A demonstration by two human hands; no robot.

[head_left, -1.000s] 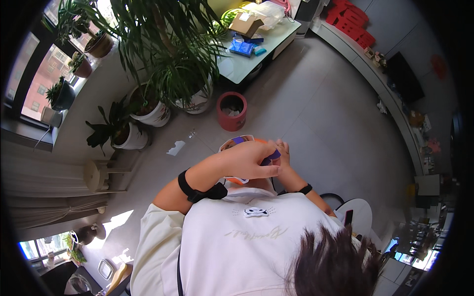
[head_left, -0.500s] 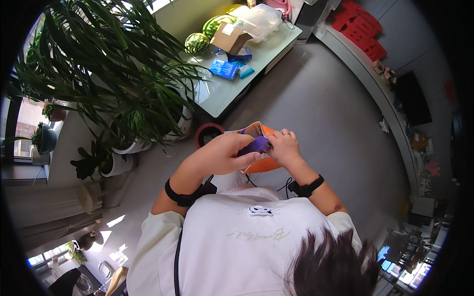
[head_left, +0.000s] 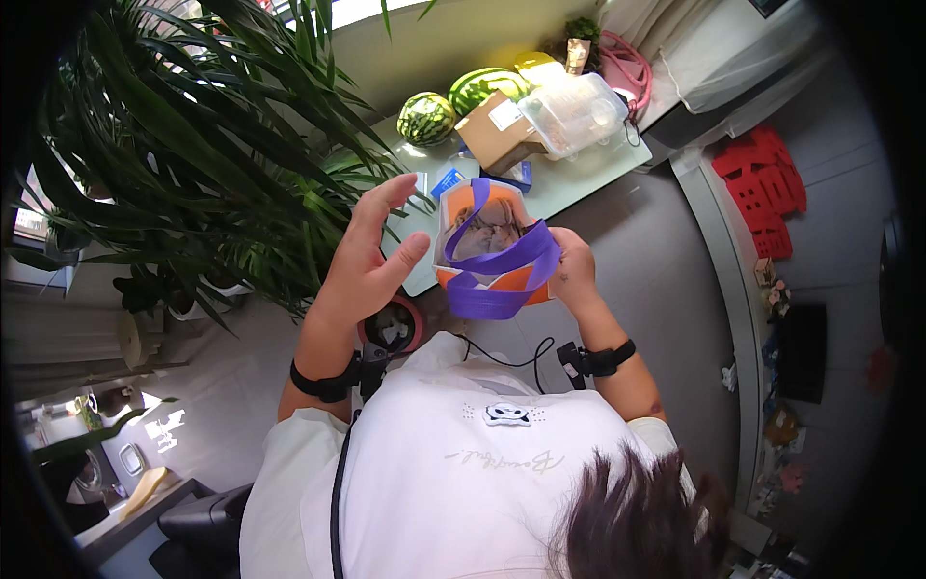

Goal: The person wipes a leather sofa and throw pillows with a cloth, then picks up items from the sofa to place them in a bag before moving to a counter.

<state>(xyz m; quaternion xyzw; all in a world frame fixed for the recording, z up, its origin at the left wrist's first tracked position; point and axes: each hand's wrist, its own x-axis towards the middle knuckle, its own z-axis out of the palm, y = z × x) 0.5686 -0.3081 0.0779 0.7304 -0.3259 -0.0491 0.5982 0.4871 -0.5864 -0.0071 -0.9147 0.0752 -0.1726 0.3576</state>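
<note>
An orange and white gift bag (head_left: 456,201) with an open top stands out in front of my chest. Wide purple ribbon handles (head_left: 497,259) loop loosely across its mouth and hang over the near side. Inside lies something grey-brown (head_left: 490,224) that I cannot make out. My right hand (head_left: 573,265) is closed on the bag's right side. To the left of the bag, apart from it, my left hand (head_left: 371,253) is raised with thumb and fingers spread, holding nothing.
A low glass-topped table (head_left: 569,188) ahead carries watermelons (head_left: 425,119), a cardboard box (head_left: 497,125), a clear plastic box (head_left: 576,114) and blue packs (head_left: 449,181). Leafy plants (head_left: 212,145) crowd the left. On the floor by my left forearm sits a red-rimmed bin (head_left: 417,328). A long low cabinet (head_left: 719,241) runs along the right.
My left hand has let go of the purple ribbon and moved left, opening. The bag has moved forward in my right hand, and its mouth now shows. The view has shifted.
</note>
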